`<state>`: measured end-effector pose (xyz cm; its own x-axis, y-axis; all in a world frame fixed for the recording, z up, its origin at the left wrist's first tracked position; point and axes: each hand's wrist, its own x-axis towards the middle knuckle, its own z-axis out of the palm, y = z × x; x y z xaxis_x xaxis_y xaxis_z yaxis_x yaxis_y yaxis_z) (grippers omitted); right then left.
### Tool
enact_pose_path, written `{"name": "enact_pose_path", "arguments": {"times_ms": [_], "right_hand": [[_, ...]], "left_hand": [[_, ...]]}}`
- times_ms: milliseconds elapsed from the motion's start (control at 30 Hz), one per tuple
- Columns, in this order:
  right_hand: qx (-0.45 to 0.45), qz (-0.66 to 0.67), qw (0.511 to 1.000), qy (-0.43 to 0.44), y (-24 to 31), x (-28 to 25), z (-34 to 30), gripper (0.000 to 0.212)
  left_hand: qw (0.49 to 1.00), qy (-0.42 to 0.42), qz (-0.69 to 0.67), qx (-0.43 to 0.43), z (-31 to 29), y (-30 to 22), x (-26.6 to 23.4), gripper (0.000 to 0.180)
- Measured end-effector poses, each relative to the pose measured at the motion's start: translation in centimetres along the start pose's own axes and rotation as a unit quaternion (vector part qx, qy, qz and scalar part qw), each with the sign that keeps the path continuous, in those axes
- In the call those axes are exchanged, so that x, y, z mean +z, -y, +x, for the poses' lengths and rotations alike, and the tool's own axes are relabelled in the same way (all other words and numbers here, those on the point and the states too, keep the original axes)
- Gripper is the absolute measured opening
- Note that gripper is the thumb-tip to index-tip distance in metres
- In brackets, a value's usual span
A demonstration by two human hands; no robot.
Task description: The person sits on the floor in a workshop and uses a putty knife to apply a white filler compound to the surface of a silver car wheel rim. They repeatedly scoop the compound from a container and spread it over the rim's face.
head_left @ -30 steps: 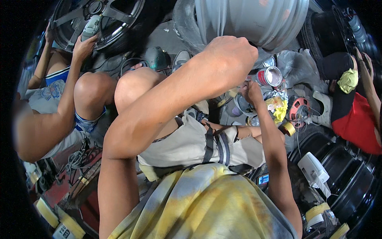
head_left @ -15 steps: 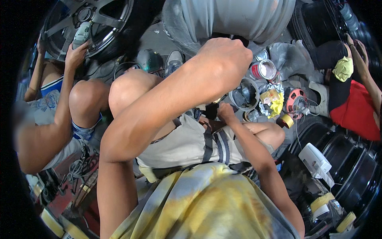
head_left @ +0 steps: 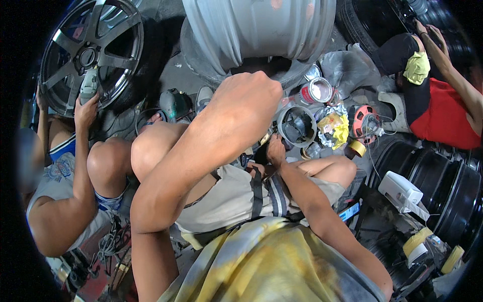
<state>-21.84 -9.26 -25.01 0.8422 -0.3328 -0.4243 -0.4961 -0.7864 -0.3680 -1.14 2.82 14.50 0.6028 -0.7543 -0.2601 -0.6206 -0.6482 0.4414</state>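
From where I stood, the pale grey wheel rim [head_left: 261,30] showed its ridged barrel, marked with pinkish patches, just beyond the left of the hands [head_left: 251,95]; I couldn't tell whether they touched. A round, translucent plastic tub [head_left: 314,131] sat open near the right one, dark inside.
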Motion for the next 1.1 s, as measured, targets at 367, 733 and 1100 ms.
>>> {"name": "enact_pose_path", "arguments": {"times_ms": [367, 733, 1100], "right_hand": [[-0.074, -0.006, 0.997, 0.032, 1.8, -8.4, -2.7, 0.015], [0.061, 0.566, 0.813, 0.123, 0.8, -20.3, -5.2, 0.019], [0.006, 0.652, 0.75, 0.115, 2.0, -19.8, -6.0, 0.024]], "left_hand": [[0.999, -0.02, 0.033, -0.01, -0.3, 0.7, -0.1, 0.025], [0.99, 0.121, 0.064, 0.042, 3.0, -1.2, 5.6, 0.027], [0.968, 0.196, -0.158, 0.016, 4.0, 3.7, 11.4, 0.025]]}}
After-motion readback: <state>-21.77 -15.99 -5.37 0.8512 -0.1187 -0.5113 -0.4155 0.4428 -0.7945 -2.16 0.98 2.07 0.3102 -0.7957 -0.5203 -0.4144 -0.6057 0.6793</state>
